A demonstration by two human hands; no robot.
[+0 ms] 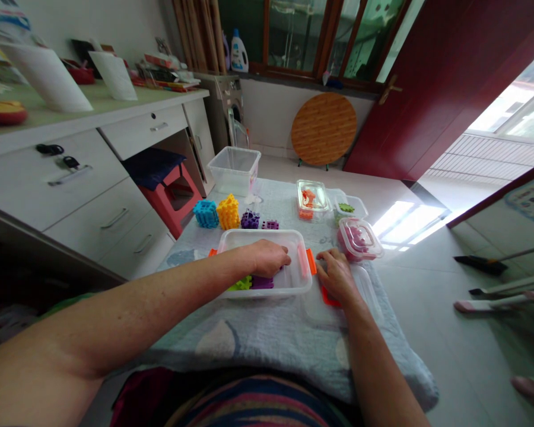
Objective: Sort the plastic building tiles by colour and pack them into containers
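Note:
A clear bin (299, 283) with orange latches stands on the cloth-covered table, with green pieces (241, 284) and purple pieces (262, 283) inside. My left hand (270, 257) reaches into it, fingers pressed together over something small and dark that I cannot make out. At the bin's right side, my right hand (337, 273) rests with fingers spread near the orange latch, above a clear lid (360, 296) lying on the cloth. Behind the bin stand a blue block (206, 214), a yellow block (228, 212), a purple block (250, 219) and a smaller purple piece (270, 225).
At the table's back left is a clear tub (234, 169). Toward the right are containers with orange pieces (308, 198), a green piece (346, 207) and pink contents (359, 239). A red stool (178, 198) stands left of the table (267, 338).

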